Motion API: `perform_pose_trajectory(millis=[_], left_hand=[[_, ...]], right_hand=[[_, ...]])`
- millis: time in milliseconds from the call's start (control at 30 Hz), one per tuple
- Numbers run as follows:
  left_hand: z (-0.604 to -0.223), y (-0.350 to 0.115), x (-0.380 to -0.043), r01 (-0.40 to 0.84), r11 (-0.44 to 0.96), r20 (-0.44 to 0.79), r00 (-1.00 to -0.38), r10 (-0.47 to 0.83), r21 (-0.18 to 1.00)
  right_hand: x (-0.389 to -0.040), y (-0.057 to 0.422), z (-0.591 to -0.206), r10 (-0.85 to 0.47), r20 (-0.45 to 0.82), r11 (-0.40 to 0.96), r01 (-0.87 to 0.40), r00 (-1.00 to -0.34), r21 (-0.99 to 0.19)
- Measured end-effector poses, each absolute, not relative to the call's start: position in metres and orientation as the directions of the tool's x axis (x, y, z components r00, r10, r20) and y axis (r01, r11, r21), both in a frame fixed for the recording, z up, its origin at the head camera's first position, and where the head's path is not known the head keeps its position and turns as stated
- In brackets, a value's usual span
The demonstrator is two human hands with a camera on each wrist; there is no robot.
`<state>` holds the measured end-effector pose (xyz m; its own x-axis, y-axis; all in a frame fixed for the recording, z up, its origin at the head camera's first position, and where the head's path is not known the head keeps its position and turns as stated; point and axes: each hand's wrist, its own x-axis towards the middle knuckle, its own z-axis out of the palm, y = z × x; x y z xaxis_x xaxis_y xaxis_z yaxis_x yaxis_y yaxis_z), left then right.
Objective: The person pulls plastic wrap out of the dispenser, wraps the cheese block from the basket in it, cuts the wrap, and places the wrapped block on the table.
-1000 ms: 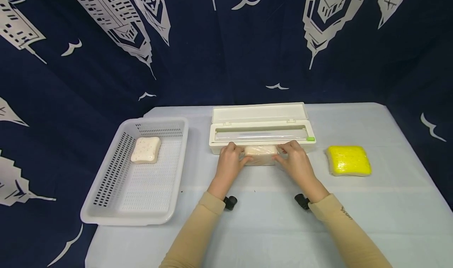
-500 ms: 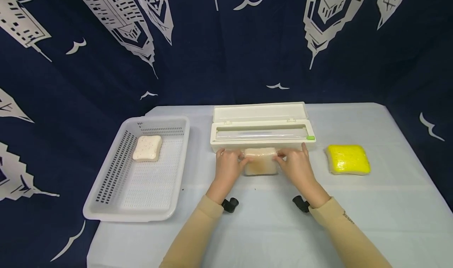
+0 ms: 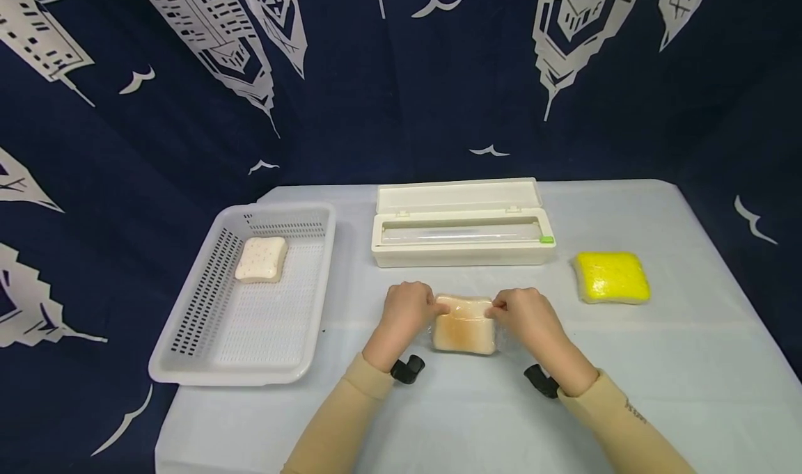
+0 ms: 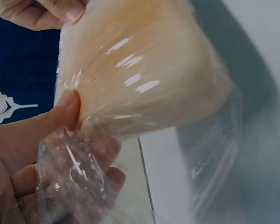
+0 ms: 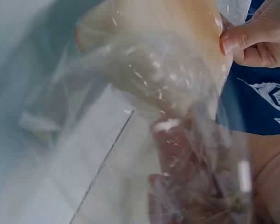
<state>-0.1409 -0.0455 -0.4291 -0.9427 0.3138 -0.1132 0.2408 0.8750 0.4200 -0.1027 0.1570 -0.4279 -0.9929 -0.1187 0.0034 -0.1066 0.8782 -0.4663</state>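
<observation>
A slice of bread [image 3: 465, 331] with a browned middle, wrapped in clear cling film, is held at the middle of the table. My left hand [image 3: 407, 310] pinches its far left corner, and my right hand [image 3: 526, 314] pinches the far right one. In the left wrist view, the left thumb presses the face of the bread [image 4: 144, 65], and loose film [image 4: 219, 163] hangs past its edge. Crumpled film covers the right fingers in the right wrist view, where the bread [image 5: 177, 18] shows at the top.
Behind the hands stands a cream cling film box [image 3: 464, 256], lid up, with a green slider [image 3: 547, 239]. A white perforated basket [image 3: 263, 342] at left contains a speckled pale slice [image 3: 261, 259]. A shiny yellow block [image 3: 612, 278] lies at right.
Both hands have drawn the wrapped bread away from the cling film box, towards the body. Its browned face has tipped into view. The box, basket and yellow block have stayed put.
</observation>
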Motion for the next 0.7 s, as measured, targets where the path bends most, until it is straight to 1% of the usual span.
perform_pose_trajectory(millis=[167, 267, 567, 700], left_hand=[[-0.434, -0.040, -0.144, 0.162, 0.901, -0.287, -0.912, 0.293, 0.403], [-0.438, -0.037, -0.147, 0.160, 0.919, -0.323, -0.903, 0.284, 0.361], [-0.446, -0.032, -0.154, 0.182, 0.955, -0.329, -0.909, 0.254, 0.235], [-0.448, -0.034, -0.153, 0.186, 0.953, -0.308, -0.916, 0.256, 0.238]], right_hand=[[-0.097, 0.157, -0.435, -0.100, -0.122, 0.866, -0.025, -0.987, -0.500], [-0.097, 0.157, -0.442, -0.092, -0.170, 0.849, 0.011, -0.981, -0.528], [-0.106, 0.156, -0.457, -0.063, -0.228, 0.844, 0.071, -0.972, -0.532], [-0.108, 0.158, -0.458, -0.059, -0.237, 0.851, 0.075, -0.970, -0.520]])
